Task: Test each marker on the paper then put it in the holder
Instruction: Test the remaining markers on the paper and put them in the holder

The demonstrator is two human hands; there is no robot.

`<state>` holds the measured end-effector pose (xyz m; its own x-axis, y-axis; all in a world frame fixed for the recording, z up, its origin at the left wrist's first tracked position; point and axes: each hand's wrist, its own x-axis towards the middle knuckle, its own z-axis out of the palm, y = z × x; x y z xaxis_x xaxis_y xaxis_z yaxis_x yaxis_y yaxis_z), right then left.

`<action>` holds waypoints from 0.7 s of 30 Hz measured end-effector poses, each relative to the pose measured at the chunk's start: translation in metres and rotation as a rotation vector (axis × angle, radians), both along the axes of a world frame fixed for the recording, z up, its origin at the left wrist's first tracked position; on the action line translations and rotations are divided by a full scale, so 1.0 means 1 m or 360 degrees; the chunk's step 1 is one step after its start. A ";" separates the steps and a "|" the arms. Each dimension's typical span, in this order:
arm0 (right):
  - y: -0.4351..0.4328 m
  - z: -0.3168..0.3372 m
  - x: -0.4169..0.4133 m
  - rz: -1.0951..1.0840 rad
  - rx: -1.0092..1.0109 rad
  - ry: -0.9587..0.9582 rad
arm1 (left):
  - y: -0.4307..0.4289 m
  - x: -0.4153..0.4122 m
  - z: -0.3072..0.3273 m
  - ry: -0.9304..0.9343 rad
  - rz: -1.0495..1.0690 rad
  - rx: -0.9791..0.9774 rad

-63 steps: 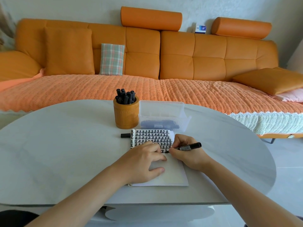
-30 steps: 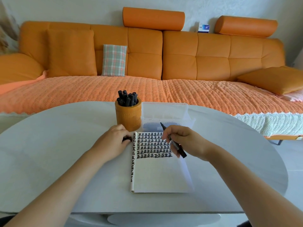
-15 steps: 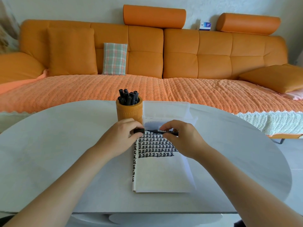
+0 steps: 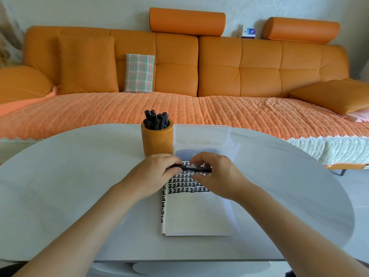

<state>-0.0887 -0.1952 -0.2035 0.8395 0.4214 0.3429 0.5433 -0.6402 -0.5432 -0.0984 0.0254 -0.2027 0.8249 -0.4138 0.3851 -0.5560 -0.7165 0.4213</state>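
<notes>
Cannot see either end of marker (image 4: pixel 191 168), buried in left hand (image 4: pixel 153 173) and right hand (image 4: pixel 216 177); cannot resolve clear box (image 4: pixel 201 134) contents, twelve o'clock.

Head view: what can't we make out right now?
- Marker: its left end sits inside the left hand, so cap seating is unreadable; the right hand covers part of its barrel.
- Paper: top rows of marks hidden by both hands.
- Clear box: contents only a dark blur through the frosted wall.
- Holder: stored markers overlap; count unclear.
</notes>
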 end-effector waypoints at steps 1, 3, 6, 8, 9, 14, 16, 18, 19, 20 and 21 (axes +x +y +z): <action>0.000 -0.001 0.000 0.0003 -0.0018 -0.0030 | 0.000 0.000 0.001 0.0011 -0.0020 0.0002; 0.001 -0.002 0.001 0.0027 -0.0053 -0.0102 | 0.001 0.000 0.001 0.0004 -0.0062 0.0015; 0.003 -0.003 -0.003 0.0044 -0.0071 -0.0208 | 0.001 0.000 0.000 -0.0064 -0.0107 0.0022; 0.006 -0.003 -0.006 0.0017 -0.0055 -0.0245 | 0.001 -0.001 0.001 -0.0134 -0.0114 0.0025; 0.007 -0.003 -0.007 0.0010 -0.0044 -0.0239 | 0.001 -0.002 0.001 -0.0172 -0.0118 0.0038; 0.012 -0.004 -0.008 0.0022 -0.0153 -0.0171 | 0.002 -0.002 0.000 -0.0286 -0.0122 0.0128; 0.012 -0.005 -0.007 0.0015 -0.0205 -0.0146 | 0.003 -0.001 -0.001 -0.0304 -0.0120 0.0115; 0.013 -0.005 -0.005 0.0010 -0.0241 -0.0119 | 0.004 0.001 -0.001 -0.0320 -0.0114 0.0099; 0.014 -0.004 -0.004 0.0011 -0.0257 -0.0100 | 0.005 0.003 -0.001 -0.0322 -0.0101 0.0107; 0.015 -0.004 -0.004 0.0010 -0.0263 -0.0085 | 0.005 0.005 0.000 -0.0320 -0.0081 0.0116; 0.017 -0.003 -0.004 0.0007 -0.0256 -0.0076 | 0.006 0.008 0.001 -0.0315 -0.0058 0.0115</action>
<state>-0.0925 -0.1784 -0.2068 0.8220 0.4776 0.3102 0.5688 -0.7144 -0.4075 -0.0905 0.0315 -0.2015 0.7200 -0.4745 0.5063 -0.6491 -0.7187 0.2495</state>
